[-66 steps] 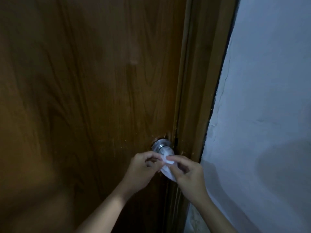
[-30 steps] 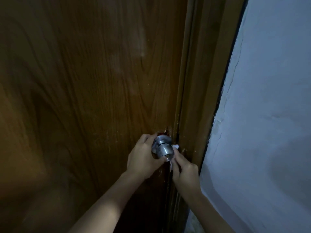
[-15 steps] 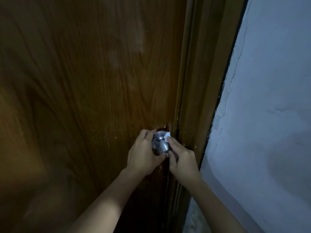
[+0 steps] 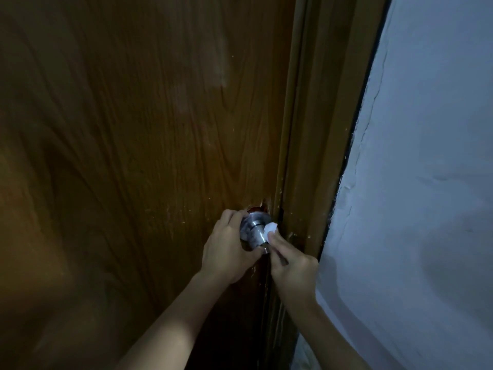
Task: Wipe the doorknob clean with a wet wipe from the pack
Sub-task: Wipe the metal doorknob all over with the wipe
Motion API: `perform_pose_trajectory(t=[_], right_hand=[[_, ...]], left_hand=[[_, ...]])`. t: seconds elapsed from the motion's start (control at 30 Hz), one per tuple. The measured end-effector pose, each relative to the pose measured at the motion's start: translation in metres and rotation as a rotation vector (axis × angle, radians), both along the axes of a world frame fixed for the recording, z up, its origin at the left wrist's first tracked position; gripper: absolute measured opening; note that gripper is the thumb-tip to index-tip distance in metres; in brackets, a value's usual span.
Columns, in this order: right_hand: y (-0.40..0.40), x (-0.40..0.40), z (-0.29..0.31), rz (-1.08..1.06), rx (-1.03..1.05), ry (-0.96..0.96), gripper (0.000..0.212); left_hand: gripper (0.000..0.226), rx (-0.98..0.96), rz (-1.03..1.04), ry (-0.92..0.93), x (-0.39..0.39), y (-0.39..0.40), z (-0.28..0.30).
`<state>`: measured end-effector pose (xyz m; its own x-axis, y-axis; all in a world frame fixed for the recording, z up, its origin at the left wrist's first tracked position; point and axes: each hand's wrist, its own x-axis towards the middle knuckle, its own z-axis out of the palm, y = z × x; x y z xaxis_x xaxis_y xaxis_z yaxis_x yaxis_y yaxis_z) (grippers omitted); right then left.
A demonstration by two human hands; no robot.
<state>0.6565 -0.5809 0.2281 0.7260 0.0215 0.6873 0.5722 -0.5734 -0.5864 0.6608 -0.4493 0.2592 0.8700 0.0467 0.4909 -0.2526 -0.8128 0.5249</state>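
A dim wooden door (image 4: 133,156) fills the left, with its frame (image 4: 320,129) and a pale wall (image 4: 426,182) at right. The left hand (image 4: 226,252) wraps the metal doorknob (image 4: 254,233) from the left. The right hand (image 4: 290,268) presses a bunched white wet wipe (image 4: 270,227) against the knob's right side.

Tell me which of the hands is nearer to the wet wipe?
Right. The right hand pinches the wet wipe against the doorknob; the left hand grips the knob's opposite side.

Door frame (image 4: 309,156) crowds doorknob (image 4: 254,232) on right; door face (image 4: 133,156) left of it bare.
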Motion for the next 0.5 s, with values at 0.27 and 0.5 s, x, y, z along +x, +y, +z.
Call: perform_pose_trajectory(t=[0.27,0.5], right_hand=[[-0.002,0.001,0.000,0.039,0.034,-0.040,0.039],[0.004,0.005,0.002,0.108,0.022,-0.010,0.047]], left_hand=[[0.074,-0.018,-0.009,-0.002,0.001,0.002,-0.002],[0.077,-0.022,0.001,0.007,0.003,0.002,-0.003]])
